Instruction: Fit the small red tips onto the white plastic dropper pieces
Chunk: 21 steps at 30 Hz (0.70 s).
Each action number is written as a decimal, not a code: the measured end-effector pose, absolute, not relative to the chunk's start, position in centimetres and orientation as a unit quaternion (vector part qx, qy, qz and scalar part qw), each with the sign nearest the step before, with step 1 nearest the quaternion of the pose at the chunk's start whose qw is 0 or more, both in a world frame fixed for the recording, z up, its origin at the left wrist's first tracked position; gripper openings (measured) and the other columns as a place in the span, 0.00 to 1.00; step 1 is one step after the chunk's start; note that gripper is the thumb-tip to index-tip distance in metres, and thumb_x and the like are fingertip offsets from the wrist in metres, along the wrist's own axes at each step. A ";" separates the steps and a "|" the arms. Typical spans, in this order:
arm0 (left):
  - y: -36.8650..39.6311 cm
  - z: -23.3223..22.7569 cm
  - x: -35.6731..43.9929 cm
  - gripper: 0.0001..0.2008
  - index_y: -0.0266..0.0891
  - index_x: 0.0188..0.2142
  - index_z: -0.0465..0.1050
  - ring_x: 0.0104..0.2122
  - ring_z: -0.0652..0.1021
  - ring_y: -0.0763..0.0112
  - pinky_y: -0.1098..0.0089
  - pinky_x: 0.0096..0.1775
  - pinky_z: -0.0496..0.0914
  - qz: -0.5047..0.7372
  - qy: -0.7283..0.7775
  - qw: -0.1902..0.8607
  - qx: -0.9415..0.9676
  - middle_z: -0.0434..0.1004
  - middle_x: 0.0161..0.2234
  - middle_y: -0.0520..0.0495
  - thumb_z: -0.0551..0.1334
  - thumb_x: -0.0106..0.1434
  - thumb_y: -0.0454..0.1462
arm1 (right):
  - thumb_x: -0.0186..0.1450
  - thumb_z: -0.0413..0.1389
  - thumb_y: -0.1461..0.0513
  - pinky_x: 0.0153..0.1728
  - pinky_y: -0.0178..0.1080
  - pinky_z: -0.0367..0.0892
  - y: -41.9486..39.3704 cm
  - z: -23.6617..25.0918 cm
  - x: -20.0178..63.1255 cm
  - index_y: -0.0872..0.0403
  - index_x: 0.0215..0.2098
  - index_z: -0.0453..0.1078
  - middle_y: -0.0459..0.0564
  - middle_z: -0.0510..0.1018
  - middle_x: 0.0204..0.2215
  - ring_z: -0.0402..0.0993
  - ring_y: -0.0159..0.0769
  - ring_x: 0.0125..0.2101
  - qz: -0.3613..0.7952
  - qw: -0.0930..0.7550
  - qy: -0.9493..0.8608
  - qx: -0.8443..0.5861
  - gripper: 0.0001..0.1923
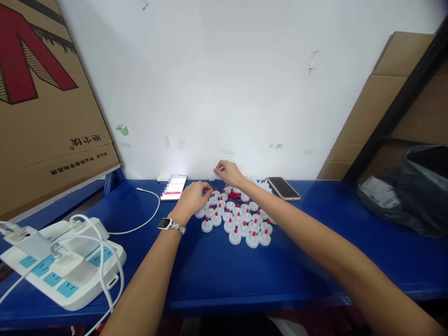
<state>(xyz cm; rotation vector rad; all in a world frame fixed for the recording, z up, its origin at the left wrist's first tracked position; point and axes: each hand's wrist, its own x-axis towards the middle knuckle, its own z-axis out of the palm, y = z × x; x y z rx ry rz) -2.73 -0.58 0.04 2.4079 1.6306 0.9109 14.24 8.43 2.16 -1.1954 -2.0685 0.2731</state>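
Note:
My left hand, with a watch on its wrist, is at the left edge of a group of white round caps. Its thumb and fingers are pinched together; whatever they hold is too small or hidden to tell. Farther back, close to the wall, my right hand also pinches, and I cannot make out what is in it. A white cap sits just below its fingertips. Many white caps with red tips stand upright between my arms. Small loose red tips lie in a pile among them.
A lit phone lies left of my left hand, and a dark-screened phone lies at the back right beside white pieces. A power strip with cables occupies the left. On the right is a dark plastic bag.

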 end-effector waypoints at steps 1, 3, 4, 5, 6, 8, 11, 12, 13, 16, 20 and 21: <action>-0.8 0.2 -2.3 0.12 0.41 0.37 0.79 0.35 0.76 0.61 0.66 0.37 0.66 0.307 0.518 0.034 0.797 0.80 0.36 0.43 0.57 0.66 0.42 | 0.67 0.52 0.58 0.39 0.36 0.68 7.5 2.2 15.4 0.54 0.37 0.70 0.51 0.79 0.37 0.77 0.36 0.37 0.142 0.403 -0.789 -0.442 0.09; -1.2 0.7 -1.1 0.12 0.42 0.38 0.79 0.38 0.76 0.59 0.64 0.40 0.66 0.317 0.482 0.016 0.817 0.79 0.37 0.43 0.57 0.67 0.42 | 0.68 0.49 0.55 0.32 0.35 0.68 5.6 2.1 17.8 0.53 0.41 0.67 0.49 0.79 0.35 0.77 0.32 0.29 0.221 0.465 -0.747 -0.420 0.11; -1.3 1.0 -0.3 0.12 0.42 0.39 0.79 0.40 0.75 0.59 0.63 0.42 0.66 0.314 0.464 0.009 0.828 0.79 0.37 0.43 0.57 0.67 0.42 | 0.68 0.50 0.53 0.30 0.35 0.67 4.8 1.9 18.9 0.53 0.41 0.66 0.48 0.78 0.34 0.76 0.32 0.27 0.246 0.476 -0.735 -0.415 0.12; -1.3 1.4 0.4 0.12 0.42 0.39 0.79 0.41 0.75 0.58 0.63 0.43 0.66 0.305 0.449 0.004 0.840 0.78 0.37 0.43 0.57 0.67 0.41 | 0.66 0.53 0.52 0.28 0.35 0.66 4.0 1.7 20.0 0.53 0.40 0.67 0.48 0.78 0.33 0.75 0.32 0.26 0.262 0.485 -0.724 -0.414 0.13; -1.2 1.7 1.3 0.11 0.42 0.38 0.79 0.41 0.75 0.58 0.63 0.43 0.66 0.291 0.437 0.001 0.851 0.78 0.37 0.43 0.57 0.67 0.40 | 0.64 0.56 0.51 0.28 0.34 0.65 3.4 1.4 20.9 0.53 0.39 0.67 0.47 0.77 0.31 0.73 0.32 0.25 0.271 0.496 -0.713 -0.415 0.15; -0.8 2.3 3.0 0.10 0.41 0.37 0.80 0.41 0.75 0.58 0.63 0.43 0.66 0.248 0.427 -0.004 0.870 0.79 0.37 0.43 0.59 0.65 0.38 | 0.59 0.61 0.49 0.26 0.34 0.63 2.5 0.7 22.5 0.54 0.36 0.69 0.46 0.76 0.27 0.69 0.31 0.24 0.278 0.513 -0.692 -0.425 0.17; 0.3 2.8 5.6 0.07 0.40 0.34 0.80 0.40 0.76 0.56 0.63 0.42 0.67 0.150 0.449 -0.014 0.881 0.80 0.35 0.41 0.62 0.61 0.34 | 0.56 0.62 0.47 0.23 0.34 0.57 1.7 -0.1 24.0 0.55 0.32 0.71 0.44 0.72 0.21 0.62 0.30 0.22 0.278 0.531 -0.665 -0.445 0.20; 0.7 2.8 6.3 0.06 0.39 0.33 0.80 0.40 0.77 0.56 0.63 0.42 0.67 0.119 0.459 -0.018 0.880 0.81 0.34 0.41 0.63 0.59 0.34 | 0.57 0.62 0.46 0.23 0.34 0.55 1.5 -0.3 24.3 0.55 0.31 0.72 0.44 0.70 0.20 0.60 0.30 0.21 0.275 0.535 -0.661 -0.450 0.20; 1.1 2.7 7.0 0.06 0.39 0.33 0.80 0.40 0.77 0.56 0.63 0.43 0.67 0.095 0.468 -0.024 0.878 0.81 0.34 0.41 0.63 0.58 0.33 | 0.58 0.61 0.45 0.23 0.34 0.54 1.4 -0.5 24.4 0.56 0.30 0.73 0.44 0.70 0.20 0.59 0.30 0.22 0.271 0.536 -0.659 -0.452 0.21; 1.9 2.1 8.4 0.04 0.38 0.30 0.79 0.40 0.78 0.55 0.62 0.44 0.67 0.069 0.477 -0.031 0.876 0.81 0.32 0.41 0.63 0.56 0.32 | 0.61 0.58 0.45 0.23 0.34 0.52 0.8 -0.5 24.6 0.56 0.31 0.75 0.43 0.66 0.18 0.56 0.29 0.21 0.265 0.530 -0.668 -0.450 0.22; 2.1 1.7 8.8 0.07 0.37 0.27 0.77 0.38 0.79 0.56 0.61 0.43 0.67 0.071 0.477 -0.038 0.875 0.80 0.30 0.40 0.60 0.57 0.30 | 0.62 0.56 0.45 0.22 0.35 0.49 0.2 -0.1 24.6 0.55 0.30 0.75 0.40 0.59 0.17 0.52 0.28 0.20 0.249 0.514 -0.686 -0.451 0.22; 2.1 1.8 8.6 0.07 0.37 0.28 0.76 0.38 0.79 0.56 0.61 0.43 0.67 0.074 0.476 -0.041 0.876 0.80 0.31 0.40 0.59 0.58 0.30 | 0.63 0.56 0.45 0.22 0.35 0.49 0.1 -0.1 24.6 0.55 0.30 0.75 0.41 0.59 0.17 0.52 0.28 0.21 0.245 0.511 -0.690 -0.451 0.22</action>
